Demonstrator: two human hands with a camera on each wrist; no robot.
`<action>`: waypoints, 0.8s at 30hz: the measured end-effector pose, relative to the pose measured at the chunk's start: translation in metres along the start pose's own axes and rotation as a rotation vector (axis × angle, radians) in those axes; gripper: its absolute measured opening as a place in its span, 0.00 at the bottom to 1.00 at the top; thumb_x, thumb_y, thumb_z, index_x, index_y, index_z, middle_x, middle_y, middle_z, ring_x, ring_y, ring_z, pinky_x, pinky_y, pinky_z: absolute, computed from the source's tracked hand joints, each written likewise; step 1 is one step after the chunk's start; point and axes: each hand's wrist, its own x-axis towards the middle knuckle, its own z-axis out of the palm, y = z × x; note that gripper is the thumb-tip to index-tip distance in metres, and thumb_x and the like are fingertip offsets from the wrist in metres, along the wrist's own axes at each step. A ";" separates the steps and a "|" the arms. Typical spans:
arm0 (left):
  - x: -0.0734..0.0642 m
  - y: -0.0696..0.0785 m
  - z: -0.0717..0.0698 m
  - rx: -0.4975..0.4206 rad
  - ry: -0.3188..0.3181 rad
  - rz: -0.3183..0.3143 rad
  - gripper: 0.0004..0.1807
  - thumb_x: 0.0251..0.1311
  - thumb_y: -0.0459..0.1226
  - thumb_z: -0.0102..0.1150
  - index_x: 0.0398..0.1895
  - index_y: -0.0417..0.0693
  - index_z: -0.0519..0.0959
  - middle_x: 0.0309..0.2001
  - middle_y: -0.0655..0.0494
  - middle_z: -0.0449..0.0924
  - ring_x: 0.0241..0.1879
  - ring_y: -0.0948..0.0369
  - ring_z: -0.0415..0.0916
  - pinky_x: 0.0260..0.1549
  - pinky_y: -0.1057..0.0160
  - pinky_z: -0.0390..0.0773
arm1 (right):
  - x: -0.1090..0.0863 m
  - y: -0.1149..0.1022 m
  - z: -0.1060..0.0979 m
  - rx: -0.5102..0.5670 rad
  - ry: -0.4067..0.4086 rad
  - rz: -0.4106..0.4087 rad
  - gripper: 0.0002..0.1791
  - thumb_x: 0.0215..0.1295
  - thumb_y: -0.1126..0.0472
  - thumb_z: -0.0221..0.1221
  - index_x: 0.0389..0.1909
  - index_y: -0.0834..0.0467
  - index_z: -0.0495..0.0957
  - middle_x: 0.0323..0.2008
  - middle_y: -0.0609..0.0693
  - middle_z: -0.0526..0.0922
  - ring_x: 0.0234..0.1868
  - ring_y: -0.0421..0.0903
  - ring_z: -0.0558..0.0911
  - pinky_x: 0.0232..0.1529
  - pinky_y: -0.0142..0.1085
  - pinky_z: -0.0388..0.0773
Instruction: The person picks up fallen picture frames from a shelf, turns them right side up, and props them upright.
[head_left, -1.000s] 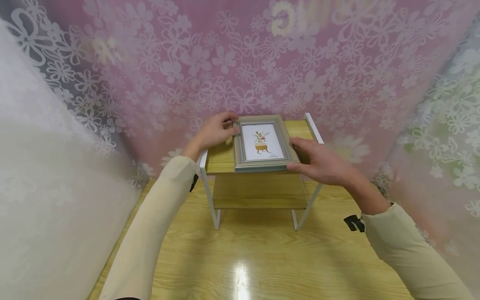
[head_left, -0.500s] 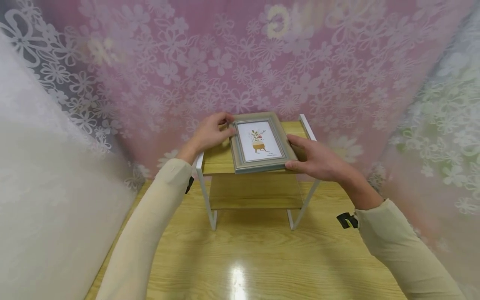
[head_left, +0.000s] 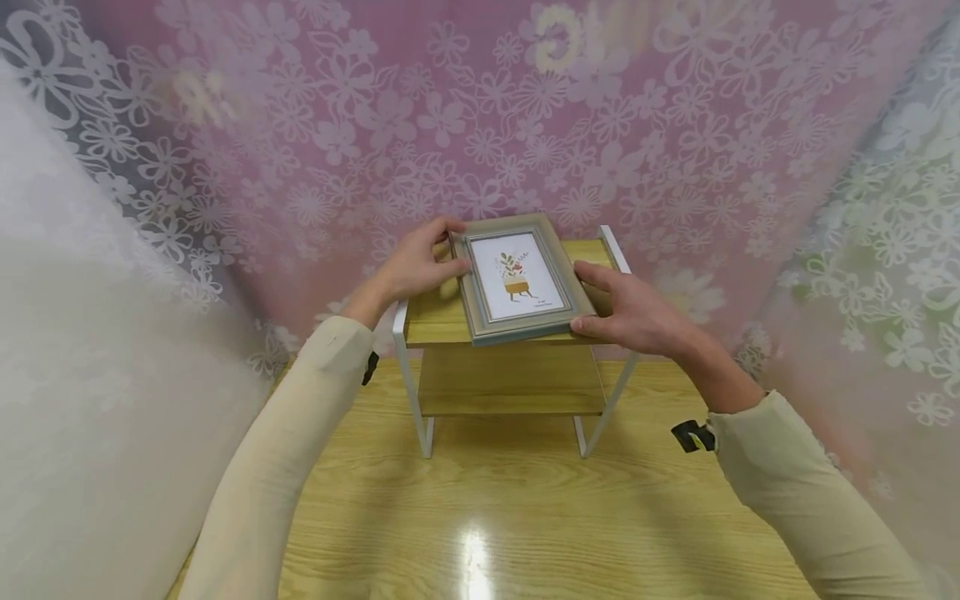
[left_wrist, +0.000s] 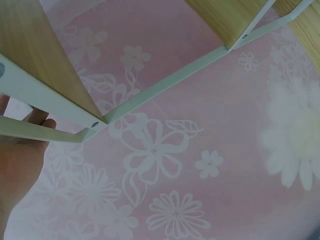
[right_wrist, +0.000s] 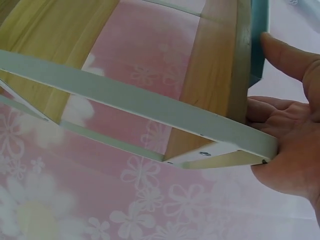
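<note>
In the head view a picture frame (head_left: 573, 287) with a grey-beige moulding lies face up over a small two-tier side table, turned slightly askew. Its white print shows a plant in an orange pot on legs. My left hand (head_left: 416, 265) holds the left side near the far corner, the thumb on that edge. On the opposite side my right hand (head_left: 641, 312) grips the right edge, with the thumb at the near corner. From the right wrist, the frame's bluish side (right_wrist: 258, 35) shows beside my thumb. The left wrist view shows part of my left hand (left_wrist: 20, 170) behind the table's white rail.
The side table has a wooden top (head_left: 435, 321), a lower wooden shelf (head_left: 513, 383) and white metal legs (head_left: 416, 400). A pink floral curtain (head_left: 420, 158) hangs close behind it. Pale curtains stand at left and right over a wood-pattern floor (head_left: 450, 500).
Between both hands the picture frame has turned a little counterclockwise. Its far end has shifted left and higher in the view, while both hands keep their hold.
</note>
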 end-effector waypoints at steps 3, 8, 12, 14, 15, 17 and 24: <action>-0.001 0.001 -0.001 -0.005 -0.003 0.006 0.34 0.64 0.44 0.63 0.70 0.44 0.63 0.71 0.46 0.63 0.73 0.48 0.58 0.67 0.50 0.65 | 0.003 -0.003 -0.003 -0.009 -0.018 0.006 0.44 0.65 0.63 0.65 0.75 0.70 0.51 0.75 0.66 0.55 0.76 0.61 0.53 0.71 0.58 0.54; -0.004 0.003 -0.001 0.023 0.022 0.009 0.35 0.64 0.45 0.63 0.71 0.45 0.63 0.71 0.47 0.63 0.72 0.49 0.59 0.68 0.50 0.64 | 0.008 -0.009 -0.007 -0.068 -0.033 0.028 0.45 0.62 0.64 0.66 0.75 0.69 0.53 0.74 0.66 0.58 0.75 0.62 0.55 0.71 0.58 0.55; -0.007 0.004 -0.001 0.024 0.059 0.006 0.33 0.64 0.44 0.63 0.70 0.45 0.65 0.70 0.48 0.63 0.70 0.51 0.59 0.67 0.50 0.64 | 0.013 -0.011 -0.008 -0.073 -0.032 0.027 0.44 0.62 0.66 0.66 0.75 0.66 0.54 0.74 0.64 0.60 0.75 0.62 0.57 0.69 0.60 0.57; -0.009 0.004 -0.002 0.017 0.083 0.010 0.32 0.63 0.43 0.63 0.68 0.45 0.66 0.69 0.47 0.63 0.69 0.51 0.59 0.67 0.49 0.63 | 0.016 -0.010 -0.008 -0.033 -0.038 0.015 0.44 0.62 0.68 0.65 0.76 0.66 0.54 0.73 0.63 0.61 0.74 0.63 0.59 0.69 0.59 0.59; -0.010 0.004 -0.002 0.016 0.096 0.015 0.31 0.63 0.43 0.64 0.67 0.45 0.67 0.68 0.47 0.63 0.69 0.51 0.59 0.67 0.49 0.63 | 0.017 -0.010 -0.008 -0.009 -0.042 0.011 0.44 0.62 0.69 0.65 0.76 0.65 0.53 0.73 0.63 0.61 0.73 0.63 0.60 0.68 0.59 0.60; -0.012 0.005 -0.003 0.017 0.123 0.028 0.30 0.62 0.42 0.64 0.66 0.44 0.68 0.68 0.46 0.62 0.68 0.51 0.59 0.68 0.49 0.62 | 0.020 -0.008 -0.007 0.037 -0.052 -0.004 0.44 0.62 0.71 0.64 0.76 0.64 0.52 0.73 0.62 0.60 0.72 0.64 0.63 0.67 0.58 0.64; -0.017 0.007 -0.003 0.024 0.180 0.061 0.27 0.63 0.40 0.63 0.63 0.44 0.69 0.71 0.44 0.54 0.70 0.49 0.54 0.69 0.45 0.59 | 0.030 0.001 -0.007 0.085 -0.049 -0.061 0.44 0.62 0.74 0.62 0.77 0.61 0.52 0.74 0.61 0.59 0.71 0.65 0.64 0.65 0.56 0.67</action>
